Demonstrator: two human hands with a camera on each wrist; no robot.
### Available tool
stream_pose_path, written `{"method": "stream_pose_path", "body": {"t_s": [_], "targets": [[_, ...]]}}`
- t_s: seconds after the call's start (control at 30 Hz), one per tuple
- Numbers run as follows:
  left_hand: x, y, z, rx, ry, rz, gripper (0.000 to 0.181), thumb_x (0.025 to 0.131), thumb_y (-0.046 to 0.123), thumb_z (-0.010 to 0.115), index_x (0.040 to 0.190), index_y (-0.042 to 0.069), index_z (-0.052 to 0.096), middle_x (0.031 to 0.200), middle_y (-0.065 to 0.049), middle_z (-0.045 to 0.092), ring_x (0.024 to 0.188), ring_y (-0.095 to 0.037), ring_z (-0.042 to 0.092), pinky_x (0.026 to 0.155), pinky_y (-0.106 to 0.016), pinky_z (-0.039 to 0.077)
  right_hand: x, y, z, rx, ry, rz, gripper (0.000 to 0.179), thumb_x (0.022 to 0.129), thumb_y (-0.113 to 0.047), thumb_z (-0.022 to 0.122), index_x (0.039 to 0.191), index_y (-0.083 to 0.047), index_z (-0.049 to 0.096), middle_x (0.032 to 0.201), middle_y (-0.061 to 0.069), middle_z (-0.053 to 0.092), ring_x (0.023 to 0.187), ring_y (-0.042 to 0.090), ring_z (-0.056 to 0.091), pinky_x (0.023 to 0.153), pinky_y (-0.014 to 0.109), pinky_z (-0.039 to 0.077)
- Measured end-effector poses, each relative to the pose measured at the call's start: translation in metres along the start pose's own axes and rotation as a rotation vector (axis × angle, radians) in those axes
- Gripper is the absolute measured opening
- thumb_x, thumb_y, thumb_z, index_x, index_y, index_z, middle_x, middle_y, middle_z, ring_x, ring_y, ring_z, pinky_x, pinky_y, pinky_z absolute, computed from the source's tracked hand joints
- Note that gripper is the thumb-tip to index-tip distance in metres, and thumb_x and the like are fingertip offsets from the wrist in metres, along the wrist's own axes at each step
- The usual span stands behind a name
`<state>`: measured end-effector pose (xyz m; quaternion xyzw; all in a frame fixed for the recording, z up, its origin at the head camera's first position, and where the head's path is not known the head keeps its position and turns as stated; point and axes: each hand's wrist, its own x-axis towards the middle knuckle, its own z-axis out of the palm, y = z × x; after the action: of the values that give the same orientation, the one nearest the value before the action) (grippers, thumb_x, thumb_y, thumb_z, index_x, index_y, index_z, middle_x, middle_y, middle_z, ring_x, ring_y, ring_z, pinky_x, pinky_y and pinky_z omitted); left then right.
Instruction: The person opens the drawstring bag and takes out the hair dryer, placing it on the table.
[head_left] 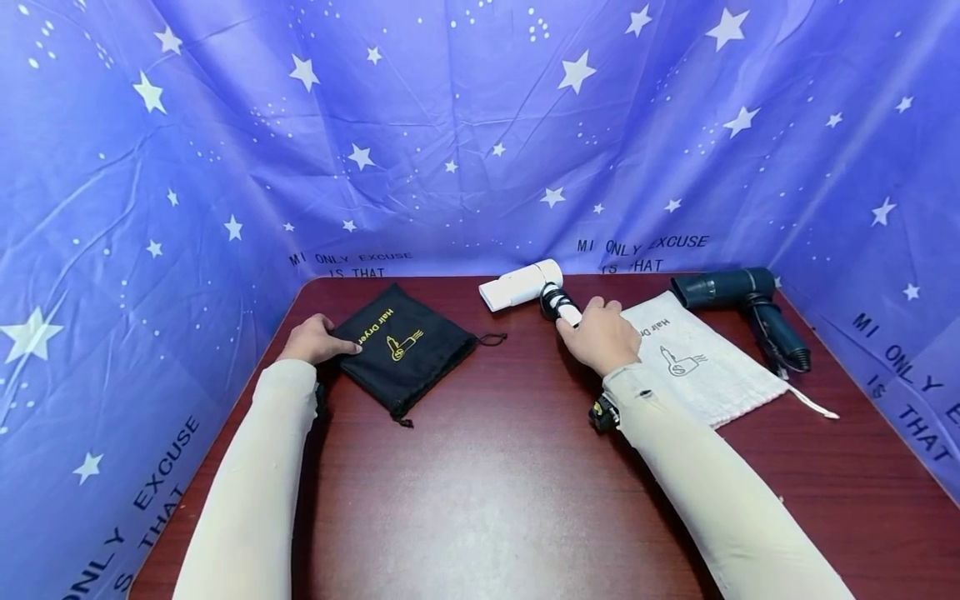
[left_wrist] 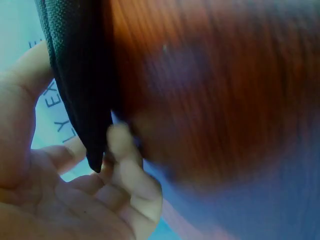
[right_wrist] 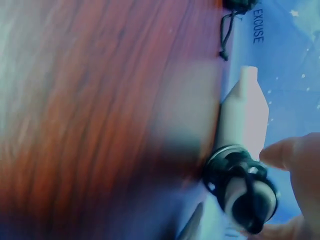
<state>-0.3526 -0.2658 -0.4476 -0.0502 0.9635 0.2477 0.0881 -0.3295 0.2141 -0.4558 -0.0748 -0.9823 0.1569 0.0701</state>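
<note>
At the left of the table my left hand (head_left: 315, 340) pinches the edge of a black drawstring pouch (head_left: 420, 321) printed "Hair Dryer". In the left wrist view the pouch's dark edge (left_wrist: 80, 90) lies between thumb and fingers. A white hair dryer (head_left: 521, 285) rests at the back of the table, nozzle to the left, its black cord (head_left: 555, 302) wound round the handle. My right hand (head_left: 603, 335) grips the handle from above, thumb on the left side and fingers on the right. The right wrist view shows the handle end-on, with the thumb (right_wrist: 282, 152) beside the coiled cord.
A white drawstring pouch (head_left: 697, 375) with a hair dryer print lies flat right of my right hand. Behind it a dark green hair dryer (head_left: 727, 287) lies near the table's right edge. A blue star-patterned curtain (head_left: 450, 125) stands round the reddish-brown table (head_left: 465, 492).
</note>
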Motion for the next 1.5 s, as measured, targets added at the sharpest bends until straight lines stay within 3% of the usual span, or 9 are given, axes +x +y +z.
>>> {"method": "stream_pose_path", "body": {"t_s": [0.13,0.27,0.47,0.63,1.0,1.2,1.5], "targets": [[-0.001,0.003,0.0,0.075,0.018,0.049,0.077,0.082,0.048,0.082,0.13,-0.006,0.054,0.13,-0.03,0.059,0.119,-0.043,0.054,0.106,-0.057,0.045,-0.006,-0.014,0.001,0.053,0.095,-0.082,0.055,0.09,-0.048,0.061,0.115,0.0,0.049,0.111,0.022,0.044,0.078,0.041,0.06,0.061,0.052,0.046],[-0.002,0.008,0.001,0.109,0.017,0.078,0.072,0.08,0.049,0.083,0.122,-0.004,0.058,0.123,-0.028,0.06,0.115,-0.041,0.055,0.103,-0.056,0.046,-0.014,-0.03,0.002,0.123,0.139,-0.194,0.045,0.089,-0.039,0.062,0.119,-0.005,0.056,0.115,0.019,0.047,0.08,0.038,0.062,0.064,0.05,0.048],[-0.002,0.015,0.005,0.116,0.008,0.089,0.07,0.079,0.05,0.084,0.119,-0.002,0.061,0.121,-0.025,0.062,0.112,-0.038,0.056,0.101,-0.055,0.048,-0.024,-0.045,0.009,0.148,0.113,-0.303,0.033,0.089,-0.035,0.063,0.114,-0.014,0.065,0.115,0.013,0.056,0.091,0.035,0.063,0.071,0.05,0.052],[-0.003,0.019,0.009,0.128,0.0,0.095,0.071,0.079,0.051,0.084,0.121,-0.001,0.061,0.122,-0.024,0.063,0.112,-0.037,0.057,0.098,-0.055,0.05,-0.03,-0.051,0.021,0.134,0.072,-0.365,0.028,0.09,-0.036,0.066,0.111,-0.018,0.069,0.11,0.008,0.059,0.087,0.03,0.063,0.066,0.047,0.051],[-0.012,0.033,0.016,0.165,0.016,0.115,0.073,0.077,0.054,0.085,0.125,0.002,0.062,0.125,-0.022,0.065,0.113,-0.036,0.06,0.091,-0.06,0.051,-0.042,-0.065,0.03,0.143,0.008,-0.488,0.027,0.092,-0.042,0.073,0.11,-0.022,0.071,0.104,-0.002,0.065,0.088,0.018,0.065,0.071,0.039,0.053],[-0.015,0.039,0.022,0.188,0.004,0.131,0.076,0.077,0.056,0.084,0.126,0.003,0.062,0.125,-0.021,0.065,0.115,-0.035,0.059,0.092,-0.058,0.051,-0.049,-0.068,0.029,0.151,-0.008,-0.527,0.03,0.094,-0.043,0.072,0.116,-0.023,0.071,0.109,-0.001,0.063,0.093,0.019,0.064,0.077,0.041,0.055],[-0.024,0.057,0.036,0.219,-0.007,0.17,0.073,0.075,0.059,0.085,0.119,0.006,0.062,0.116,-0.016,0.067,0.106,-0.033,0.063,0.085,-0.055,0.053,-0.061,-0.067,0.028,0.135,0.022,-0.578,0.025,0.091,-0.038,0.076,0.113,-0.024,0.074,0.109,0.001,0.061,0.097,0.026,0.058,0.078,0.042,0.052]]}}
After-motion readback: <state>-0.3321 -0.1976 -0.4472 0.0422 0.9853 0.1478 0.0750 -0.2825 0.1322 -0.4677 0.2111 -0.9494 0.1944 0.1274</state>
